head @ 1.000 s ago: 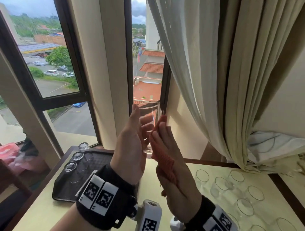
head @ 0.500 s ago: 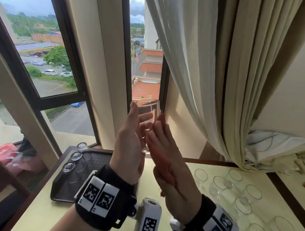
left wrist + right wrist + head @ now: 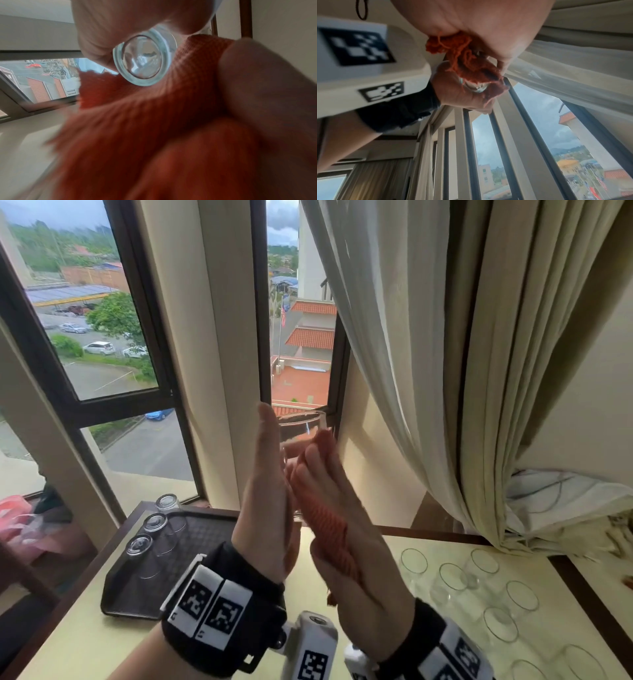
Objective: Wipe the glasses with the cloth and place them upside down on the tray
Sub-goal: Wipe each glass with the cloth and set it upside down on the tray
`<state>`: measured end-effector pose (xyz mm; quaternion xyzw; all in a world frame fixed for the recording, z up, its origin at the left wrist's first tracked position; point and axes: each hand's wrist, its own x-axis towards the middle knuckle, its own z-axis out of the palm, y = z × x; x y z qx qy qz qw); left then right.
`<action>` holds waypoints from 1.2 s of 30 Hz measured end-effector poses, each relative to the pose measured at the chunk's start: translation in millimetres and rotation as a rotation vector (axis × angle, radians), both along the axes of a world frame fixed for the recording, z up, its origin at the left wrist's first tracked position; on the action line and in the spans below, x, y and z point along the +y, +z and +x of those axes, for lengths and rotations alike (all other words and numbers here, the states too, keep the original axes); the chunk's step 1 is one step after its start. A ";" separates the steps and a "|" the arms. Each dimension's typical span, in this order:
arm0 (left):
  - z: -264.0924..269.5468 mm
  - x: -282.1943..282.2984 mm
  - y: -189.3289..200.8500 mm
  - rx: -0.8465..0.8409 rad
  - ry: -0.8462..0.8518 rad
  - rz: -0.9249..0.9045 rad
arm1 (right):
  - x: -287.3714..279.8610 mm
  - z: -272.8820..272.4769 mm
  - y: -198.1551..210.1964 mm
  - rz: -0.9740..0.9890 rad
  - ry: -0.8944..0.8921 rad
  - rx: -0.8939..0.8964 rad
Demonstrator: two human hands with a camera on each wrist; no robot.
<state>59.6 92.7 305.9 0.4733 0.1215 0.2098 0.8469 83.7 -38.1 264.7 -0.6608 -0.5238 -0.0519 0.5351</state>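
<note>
In the centre of the head view, against the window, we hold a clear drinking glass (image 3: 301,433) upright between our two palms. Since a second ago our hands have risen a little and the right one has slid up along the glass wall, so the orange knitted cloth (image 3: 322,508) now covers more of that side; we judge the wiping of this glass is under way and not finished.

Our left hand (image 3: 267,508) lies flat on the left of the glass with its fingers (image 3: 265,422) straight and together, pressing rather than curling. Our right hand (image 3: 349,535) presses the cloth against the right of the glass, its fingers (image 3: 315,453) also nearly straight and close together. In the left wrist view the thick round base of the glass (image 3: 145,59) sits between the left palm and the cloth (image 3: 154,135), touching both.

At the lower left of the frame the black rectangular tray (image 3: 191,546) on the pale desk (image 3: 68,642) already carries three upturned glasses (image 3: 156,529) in a row along its left edge. At the lower right, several unwiped glasses (image 3: 452,577) stand mouth up on the desk, well apart from the tray, so much of the task is left.
</note>
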 end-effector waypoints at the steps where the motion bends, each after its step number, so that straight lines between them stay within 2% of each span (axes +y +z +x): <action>1: 1.1 3.5 -1.4 0.030 0.003 0.041 | -2.7 -0.8 -7.7 0.008 -0.003 -0.030; 4: 4.4 7.4 -5.3 0.093 0.021 0.111 | -6.8 3.3 -24.7 0.029 -0.031 0.077; 8: 5.6 7.0 -10.4 -0.003 0.027 0.114 | 1.7 12.7 -8.7 0.084 -0.031 0.486; 10: 3.7 1.3 -8.5 -0.054 -0.025 0.100 | 5.7 22.6 2.8 0.143 -0.027 0.532; 15: 5.9 -2.9 -9.7 -0.013 0.003 0.090 | 14.1 24.0 16.5 0.166 -0.042 0.394; 19: 5.3 8.1 -9.1 0.003 -0.013 -0.028 | 5.3 6.2 5.5 0.073 0.008 0.019; 21: 5.9 13.7 -10.5 0.025 0.005 -0.018 | 2.0 10.6 -12.7 0.063 -0.028 -0.063; 23: 6.3 15.6 -11.5 0.045 0.016 0.024 | 2.3 13.0 -24.5 0.045 -0.060 0.033; 24: 6.4 13.4 -10.8 0.042 0.009 0.035 | 3.3 12.7 -22.5 0.049 -0.079 0.143; 26: 7.4 8.2 -12.0 0.023 -0.010 0.050 | 6.2 17.3 -13.1 0.081 -0.114 0.382; 28: 7.9 1.6 -11.0 0.009 -0.010 0.078 | 11.2 24.4 1.2 0.118 -0.098 0.472; 30: 8.0 -0.9 -9.4 0.000 0.003 0.091 | 16.8 24.1 15.6 0.155 -0.067 0.368; 32: 7.9 3.1 -6.9 -0.005 0.000 0.090 | 16.9 17.4 21.2 0.101 -0.055 0.181; 34: 6.6 9.2 -4.6 0.007 -0.022 0.081 | 11.5 11.4 10.9 0.048 -0.026 -0.011; 36: 5.6 13.9 -2.1 0.042 0.009 0.078 | 5.8 9.2 -5.0 0.035 -0.043 -0.091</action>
